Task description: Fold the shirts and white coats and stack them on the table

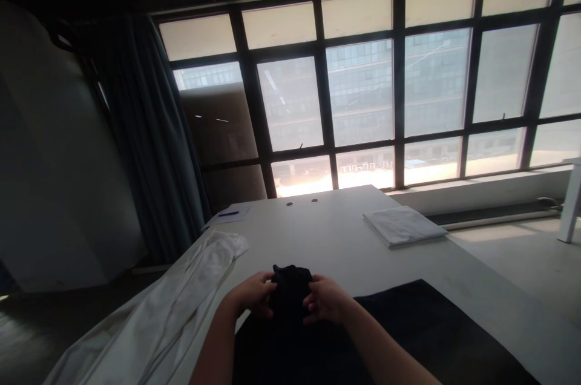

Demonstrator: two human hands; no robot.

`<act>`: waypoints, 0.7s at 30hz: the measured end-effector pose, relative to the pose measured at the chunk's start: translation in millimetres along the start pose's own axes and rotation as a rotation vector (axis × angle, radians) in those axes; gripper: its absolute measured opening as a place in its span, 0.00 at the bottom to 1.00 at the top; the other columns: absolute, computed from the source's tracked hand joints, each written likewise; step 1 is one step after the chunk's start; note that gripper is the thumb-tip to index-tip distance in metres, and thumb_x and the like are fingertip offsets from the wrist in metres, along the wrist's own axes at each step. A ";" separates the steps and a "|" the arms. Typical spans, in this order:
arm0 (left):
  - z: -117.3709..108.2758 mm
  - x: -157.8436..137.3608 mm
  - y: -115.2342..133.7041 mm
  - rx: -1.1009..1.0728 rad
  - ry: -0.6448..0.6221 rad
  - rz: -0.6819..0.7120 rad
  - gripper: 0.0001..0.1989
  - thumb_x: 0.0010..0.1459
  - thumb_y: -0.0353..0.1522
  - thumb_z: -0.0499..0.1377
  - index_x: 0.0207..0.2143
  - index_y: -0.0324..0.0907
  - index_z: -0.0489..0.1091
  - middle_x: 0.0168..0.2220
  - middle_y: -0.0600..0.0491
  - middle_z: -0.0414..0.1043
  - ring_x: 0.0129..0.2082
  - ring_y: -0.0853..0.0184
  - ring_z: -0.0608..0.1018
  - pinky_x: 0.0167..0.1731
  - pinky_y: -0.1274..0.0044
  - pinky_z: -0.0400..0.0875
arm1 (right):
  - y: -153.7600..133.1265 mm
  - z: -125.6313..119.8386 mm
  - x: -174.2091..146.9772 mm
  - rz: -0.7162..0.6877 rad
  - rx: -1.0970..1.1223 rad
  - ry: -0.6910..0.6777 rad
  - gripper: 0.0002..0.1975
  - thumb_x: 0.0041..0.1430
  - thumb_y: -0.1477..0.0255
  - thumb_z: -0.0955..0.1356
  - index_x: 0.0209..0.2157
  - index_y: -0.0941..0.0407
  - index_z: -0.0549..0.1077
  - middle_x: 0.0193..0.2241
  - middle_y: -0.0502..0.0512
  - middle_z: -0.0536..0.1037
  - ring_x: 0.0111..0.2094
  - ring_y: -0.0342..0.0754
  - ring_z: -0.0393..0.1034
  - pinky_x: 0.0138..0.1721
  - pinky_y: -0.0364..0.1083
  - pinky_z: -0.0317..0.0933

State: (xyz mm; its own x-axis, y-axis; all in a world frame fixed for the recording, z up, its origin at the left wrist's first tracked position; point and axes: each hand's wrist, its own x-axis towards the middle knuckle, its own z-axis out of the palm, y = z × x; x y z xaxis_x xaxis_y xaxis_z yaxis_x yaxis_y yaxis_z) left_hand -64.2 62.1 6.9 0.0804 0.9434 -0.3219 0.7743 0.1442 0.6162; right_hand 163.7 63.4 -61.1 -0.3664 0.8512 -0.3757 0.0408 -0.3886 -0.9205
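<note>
Black cloth (291, 288) is bunched up between my two hands, just above the near part of the table. My left hand (254, 294) pinches its left side, with the fingers curled in. On the other side my right hand (324, 299) grips the cloth between thumb and fingers. More black fabric hangs down below the hands toward me. A dark flat piece of fabric (422, 324) lies on the table to the right of my right forearm; whether it joins the held cloth I cannot tell.
A crumpled white cloth (181, 300) runs along the left side of the white table (308, 230). A folded white cloth (403, 226) lies at the right edge. A blue pen (228, 213) rests on paper at the far left. Windows and a curtain (145, 106) stand behind.
</note>
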 end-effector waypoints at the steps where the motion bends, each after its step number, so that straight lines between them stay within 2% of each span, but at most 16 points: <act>1: -7.1 -4.2 -3.4 -0.071 -0.058 0.016 0.30 0.59 0.48 0.56 0.59 0.43 0.64 0.34 0.49 0.80 0.31 0.58 0.85 0.32 0.69 0.80 | -1.9 -0.8 -0.6 0.018 0.039 -0.034 0.16 0.67 0.72 0.55 0.55 0.53 0.54 0.25 0.48 0.77 0.23 0.43 0.74 0.36 0.53 0.73; 4: -27.4 -15.5 -16.1 -0.293 -0.214 0.066 0.31 0.54 0.45 0.59 0.58 0.43 0.65 0.42 0.46 0.81 0.41 0.57 0.84 0.39 0.70 0.78 | -8.8 -6.5 -3.8 0.053 0.100 -0.150 0.15 0.63 0.71 0.59 0.52 0.55 0.58 0.32 0.58 0.81 0.32 0.49 0.80 0.39 0.55 0.74; 6: -37.5 -21.5 -23.4 -0.360 -0.257 0.089 0.27 0.51 0.41 0.61 0.53 0.43 0.69 0.44 0.46 0.81 0.47 0.55 0.82 0.42 0.70 0.77 | -12.4 -12.6 -7.4 0.046 0.118 -0.213 0.14 0.60 0.70 0.62 0.48 0.56 0.61 0.35 0.63 0.82 0.37 0.52 0.80 0.40 0.55 0.74; 8: -43.9 -27.0 -27.3 -0.347 -0.267 0.089 0.21 0.49 0.38 0.61 0.46 0.43 0.73 0.43 0.48 0.81 0.49 0.55 0.80 0.43 0.70 0.76 | -14.7 -19.9 -12.5 0.009 0.100 -0.282 0.14 0.57 0.68 0.64 0.45 0.55 0.62 0.36 0.63 0.82 0.40 0.54 0.80 0.41 0.56 0.73; 12: -50.0 -35.8 -23.5 -0.293 -0.246 0.062 0.15 0.46 0.36 0.59 0.37 0.43 0.76 0.40 0.50 0.82 0.48 0.54 0.80 0.43 0.69 0.75 | -20.1 -33.0 -25.5 -0.075 -0.331 -0.398 0.09 0.54 0.65 0.64 0.36 0.54 0.67 0.36 0.57 0.82 0.41 0.51 0.79 0.41 0.51 0.73; 16: -53.3 -36.3 -15.0 -0.082 -0.269 0.008 0.15 0.42 0.33 0.57 0.32 0.45 0.79 0.38 0.50 0.83 0.47 0.53 0.81 0.40 0.68 0.74 | -30.5 -34.8 -36.2 -0.122 -0.673 -0.356 0.11 0.54 0.65 0.64 0.26 0.55 0.75 0.30 0.53 0.82 0.34 0.47 0.76 0.37 0.44 0.69; 19: -53.2 -29.3 -16.0 -0.001 -0.301 -0.056 0.15 0.41 0.33 0.56 0.32 0.46 0.80 0.38 0.48 0.83 0.45 0.52 0.81 0.35 0.69 0.73 | -36.6 -26.5 -42.7 -0.181 -0.903 -0.260 0.10 0.52 0.67 0.68 0.27 0.54 0.81 0.23 0.50 0.79 0.29 0.48 0.73 0.34 0.45 0.65; 21: -51.3 -21.8 -22.1 0.009 -0.283 -0.077 0.18 0.42 0.34 0.57 0.36 0.46 0.80 0.37 0.48 0.83 0.43 0.52 0.81 0.32 0.70 0.73 | -38.0 -17.6 -47.0 -0.217 -1.031 -0.163 0.08 0.50 0.68 0.70 0.28 0.55 0.82 0.23 0.52 0.79 0.29 0.50 0.73 0.33 0.46 0.64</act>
State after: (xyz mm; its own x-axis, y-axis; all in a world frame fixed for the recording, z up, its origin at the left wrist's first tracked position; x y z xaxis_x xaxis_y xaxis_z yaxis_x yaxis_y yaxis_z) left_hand -115.3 53.8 37.2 0.1922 0.8089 -0.5557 0.7900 0.2084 0.5765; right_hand 195.7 44.3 -10.4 -0.5768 0.7795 -0.2443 0.6994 0.3166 -0.6408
